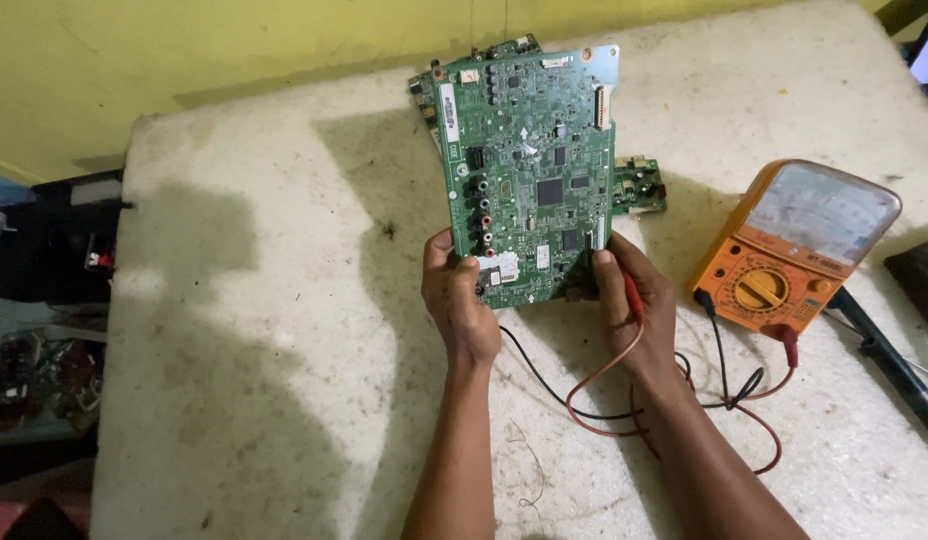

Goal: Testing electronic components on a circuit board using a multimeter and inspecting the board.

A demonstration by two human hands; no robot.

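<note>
Green circuit board [529, 165], held up off the table [284, 400] by its lower edge, long axis running away from the body, tilted face-up toward the camera. Populated side showing: black chips near the middle, a column of round jacks down the board's left edge, a white connector near its upper right corner.

Left hand [462, 305] clamped on the board's lower left corner, thumb on top by the jacks, fingers hidden beneath. Right hand [636, 300] gripping the lower right corner, and pinning a red probe [632, 295] against that edge (tip hidden by the fingers, so contact with the board not to be told). Both hands equally close, one at each lower corner, board extending straight ahead of them.

Behind the board, partly covered: a second green board [481, 55] peeking out at the upper left, a smaller green board [639, 185] lying flat just off the right edge. Right of the board, apart from it, an orange analogue multimeter [796, 245] with a rotary dial, propped on the table. Red lead [604, 400] and black lead [544, 375] looped below the board, trailing from the meter under the right wrist. Further right of the meter, a dark tool handle [894, 360]. Beyond the table, behind the board, a yellow wall [184, 50].
</note>
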